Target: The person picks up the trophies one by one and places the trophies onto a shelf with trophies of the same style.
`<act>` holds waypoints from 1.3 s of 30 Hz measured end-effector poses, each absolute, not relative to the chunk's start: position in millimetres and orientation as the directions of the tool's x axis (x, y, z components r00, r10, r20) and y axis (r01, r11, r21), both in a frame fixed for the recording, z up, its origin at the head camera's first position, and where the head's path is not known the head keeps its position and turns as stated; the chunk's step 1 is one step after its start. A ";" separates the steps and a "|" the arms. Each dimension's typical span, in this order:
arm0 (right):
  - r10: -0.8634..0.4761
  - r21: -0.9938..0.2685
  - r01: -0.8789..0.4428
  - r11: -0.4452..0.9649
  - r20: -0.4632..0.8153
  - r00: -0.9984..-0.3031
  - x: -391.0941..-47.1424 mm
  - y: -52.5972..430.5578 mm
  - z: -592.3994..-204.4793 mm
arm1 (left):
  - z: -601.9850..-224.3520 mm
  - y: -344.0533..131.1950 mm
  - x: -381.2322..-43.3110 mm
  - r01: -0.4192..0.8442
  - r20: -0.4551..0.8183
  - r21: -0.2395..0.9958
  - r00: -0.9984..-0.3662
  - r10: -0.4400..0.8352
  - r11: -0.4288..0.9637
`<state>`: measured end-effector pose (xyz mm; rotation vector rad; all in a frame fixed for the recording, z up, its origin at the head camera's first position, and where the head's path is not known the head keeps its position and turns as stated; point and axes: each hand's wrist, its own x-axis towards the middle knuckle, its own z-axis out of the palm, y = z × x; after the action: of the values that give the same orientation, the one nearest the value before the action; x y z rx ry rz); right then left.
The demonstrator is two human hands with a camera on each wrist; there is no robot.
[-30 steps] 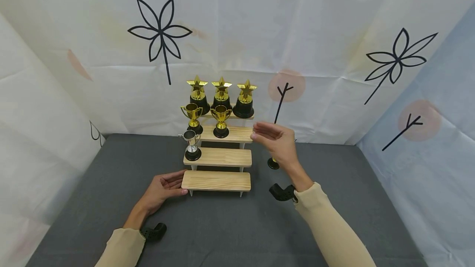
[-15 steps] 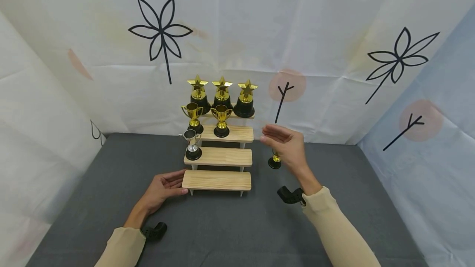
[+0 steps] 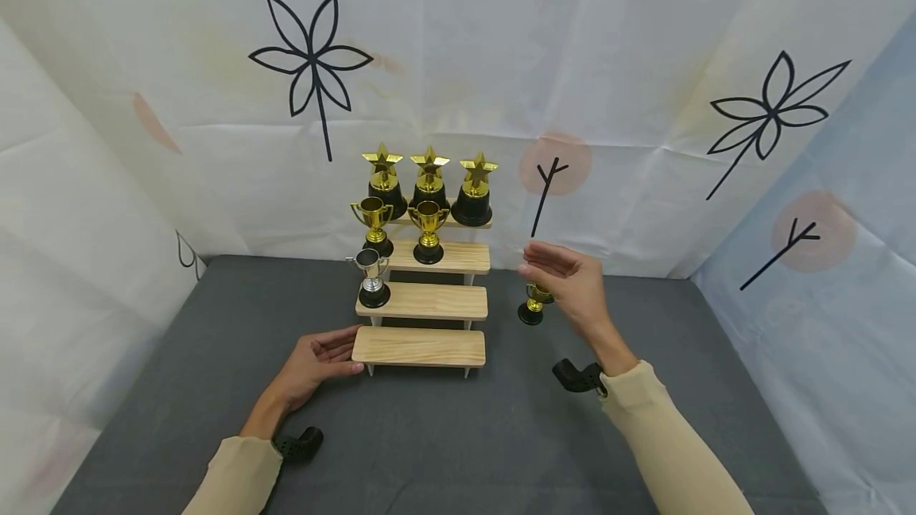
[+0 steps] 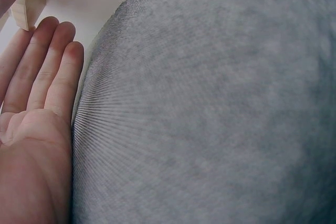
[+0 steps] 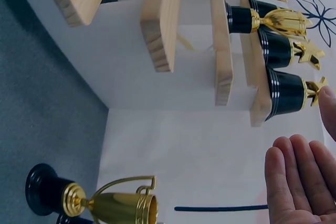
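A four-step wooden display stand [image 3: 419,346] stands on the grey table. My left hand [image 3: 304,372] rests at the left end of its lowest step; in the left wrist view the fingers [image 4: 63,72] are straight along the stand's side, the thumb by the board. My right hand [image 3: 572,284] hovers right of the stand, fingers extended and holding nothing, partly hiding a gold trophy cup [image 3: 533,307] on the table. In the right wrist view this gold trophy cup [image 5: 121,205] stands apart from the fingers, and part of another black base [image 5: 71,220] shows behind it.
Several gold star trophies [image 3: 473,189] fill the top step. Two gold cups [image 3: 428,225] stand on the step below, and a silver cup [image 3: 371,276] at the left of the third. A patterned white cloth [image 3: 458,46] hangs close behind.
My right hand has moved right, away from the stand's second step, to over the gold cup on the table, uncovering more of it. The left hand keeps its place at the lowest step.
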<state>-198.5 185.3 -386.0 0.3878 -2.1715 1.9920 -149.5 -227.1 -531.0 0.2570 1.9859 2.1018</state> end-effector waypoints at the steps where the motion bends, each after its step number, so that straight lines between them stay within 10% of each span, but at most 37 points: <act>1: -0.072 -0.951 -0.299 0.074 0.294 -0.953 -198.7 187.1 -386.9 | -531.1 -227.3 -149.4 -0.049 -0.033 0.998 -0.956 0.292 -0.045; 39: -0.029 -0.955 -0.253 0.154 0.252 -0.967 -207.0 225.9 -424.6 | -531.6 -227.7 -149.8 -0.048 -0.032 0.998 -0.955 0.295 -0.048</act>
<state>-207.0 225.9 -424.6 0.2789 -2.2476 1.9176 -149.8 -227.7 -531.6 0.2659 1.9860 2.0992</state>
